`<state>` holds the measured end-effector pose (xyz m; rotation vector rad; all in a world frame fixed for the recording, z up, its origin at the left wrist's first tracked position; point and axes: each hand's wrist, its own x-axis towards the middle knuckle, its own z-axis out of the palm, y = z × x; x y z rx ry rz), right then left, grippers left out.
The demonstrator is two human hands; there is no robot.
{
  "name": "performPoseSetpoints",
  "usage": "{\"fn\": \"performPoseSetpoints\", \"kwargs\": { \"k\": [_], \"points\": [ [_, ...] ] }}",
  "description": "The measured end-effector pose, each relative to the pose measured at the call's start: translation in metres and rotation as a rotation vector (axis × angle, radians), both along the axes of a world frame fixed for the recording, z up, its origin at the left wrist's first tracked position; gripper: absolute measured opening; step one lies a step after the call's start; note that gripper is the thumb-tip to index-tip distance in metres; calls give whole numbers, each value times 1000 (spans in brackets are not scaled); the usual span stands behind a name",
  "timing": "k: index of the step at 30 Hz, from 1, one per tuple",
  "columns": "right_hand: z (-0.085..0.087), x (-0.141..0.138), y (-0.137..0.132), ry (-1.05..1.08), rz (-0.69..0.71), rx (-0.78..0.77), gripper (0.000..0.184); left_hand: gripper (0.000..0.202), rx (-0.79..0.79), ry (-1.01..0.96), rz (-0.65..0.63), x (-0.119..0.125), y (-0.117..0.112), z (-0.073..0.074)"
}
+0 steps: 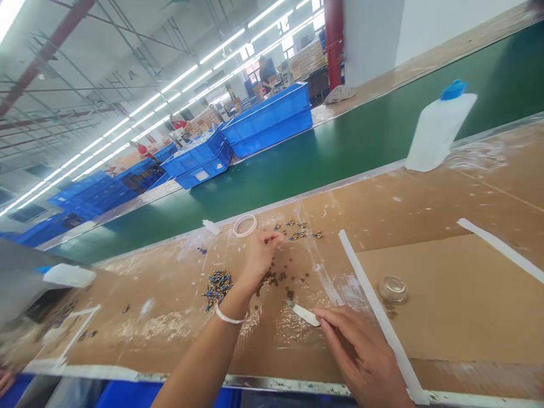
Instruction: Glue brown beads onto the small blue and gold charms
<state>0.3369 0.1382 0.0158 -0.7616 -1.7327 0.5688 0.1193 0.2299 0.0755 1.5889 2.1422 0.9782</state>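
My left hand (260, 255) reaches forward over the table with its fingers pinched. It is beside a loose group of small brass-and-blue parts (297, 231); whatever lies between the fingertips is too small to make out. My right hand (361, 345) grips a flat white stick-like tool (306, 315) between thumb and fingers. The tool's far end is close to small dark ring-like pieces (290, 294) on the table. More dark pieces are scattered under and beside my left wrist. To the left of that forearm sits a pile of brass-and-blue parts (218, 285).
A tape roll (245, 225) lies near the green conveyor belt (357, 144). A round clear dish (393, 289) rests on a cardboard sheet (450, 300) at right. One white bottle (440, 133) stands at back right, another (70, 275) at left. Blue crates (267, 122) line the belt's far side.
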Motion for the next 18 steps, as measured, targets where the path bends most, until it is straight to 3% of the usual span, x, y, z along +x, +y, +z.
{"fn": "performPoseSetpoints", "kwargs": {
  "k": [3, 6, 8, 12, 18],
  "points": [
    [-1, 1, 0, -25, 24, 15, 18, 15, -30, 72, 84, -31, -63, 3],
    [-3, 1, -1, -46, 49, 14, 17, 15, -62, 98, 111, -42, -120, -9],
    [-4, 1, -2, -65, 77, 3, 17, 17, -41, 145, 105, -42, -145, -21],
    [-4, 1, -3, -86, 89, -26, 16, 20, 5, 296, 44, -37, -167, -38],
    [-4, 2, -4, -106, 65, -51, 17, 21, 46, 519, -138, -29, -170, -45]
  ]
}}
